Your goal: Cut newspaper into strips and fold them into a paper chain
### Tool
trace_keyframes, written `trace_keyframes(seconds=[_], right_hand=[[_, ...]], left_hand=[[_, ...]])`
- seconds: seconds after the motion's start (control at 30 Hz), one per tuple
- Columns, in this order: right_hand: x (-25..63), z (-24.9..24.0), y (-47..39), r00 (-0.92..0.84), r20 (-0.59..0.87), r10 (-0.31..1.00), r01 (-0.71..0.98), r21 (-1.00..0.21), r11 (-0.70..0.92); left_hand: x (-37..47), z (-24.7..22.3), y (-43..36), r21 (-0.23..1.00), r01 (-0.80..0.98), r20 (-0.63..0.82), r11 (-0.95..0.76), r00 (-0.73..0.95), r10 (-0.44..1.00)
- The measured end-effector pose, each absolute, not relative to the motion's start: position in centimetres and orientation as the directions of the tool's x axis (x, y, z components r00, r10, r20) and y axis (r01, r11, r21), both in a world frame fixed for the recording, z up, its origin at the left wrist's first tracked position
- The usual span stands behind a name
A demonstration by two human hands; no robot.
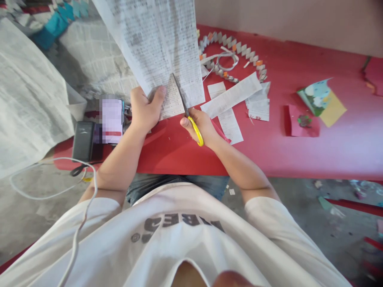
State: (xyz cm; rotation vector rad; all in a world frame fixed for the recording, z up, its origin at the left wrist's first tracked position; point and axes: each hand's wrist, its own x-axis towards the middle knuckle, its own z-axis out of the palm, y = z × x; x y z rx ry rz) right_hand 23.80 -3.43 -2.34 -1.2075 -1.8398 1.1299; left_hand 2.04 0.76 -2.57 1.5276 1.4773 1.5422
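Note:
A long printed sheet of paper (155, 44) spreads away from me over the red table. Its near edge is in my left hand (146, 105), the thumb lying on top and the fingers hidden underneath. My right hand (199, 123) grips a pair of scissors (196, 130) with a yellow handle. The dark blade lies across the sheet, pointing up and to the left, and a slit in the paper runs on from near its tip. Just right of my right hand lie cut paper strips (231, 95), crossing over one another.
A folded-paper chain (242, 50) curves at the back of the red table (299, 159). Folded coloured papers (320, 103) lie on the right. A black power bank (83, 139), a phone (115, 123) and a white cable (54, 195) are at the left.

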Motion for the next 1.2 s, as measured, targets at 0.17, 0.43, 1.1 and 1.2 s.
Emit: trace_keyframes(seconds=[0.17, 0.43, 1.1, 1.2], right_hand=[[24.2, -1.9, -3.2, -0.411, 0.056, 0.91, 0.314, -0.928, 0.2], [24.2, -2.1, -3.0, -0.448, 0.066, 0.892, 0.3, -0.928, 0.22], [23.0, -2.9, -3.7, -0.363, 0.129, 0.923, 0.347, -0.901, 0.262], [22.7, -3.6, -3.7, -0.389, 0.138, 0.911, 0.293, -0.919, 0.265]], left_hand=[[2.1, -2.4, 0.5, 0.917, 0.295, 0.347, -0.27, -0.254, 0.903], [2.4, -2.8, 0.3, 0.911, 0.285, 0.36, -0.299, -0.194, 0.912], [0.6, -3.0, 1.8, 0.901, 0.15, 0.434, -0.407, -0.334, 0.837], [1.1, -2.5, 1.6, 0.899, 0.255, 0.426, -0.355, -0.331, 0.842]])
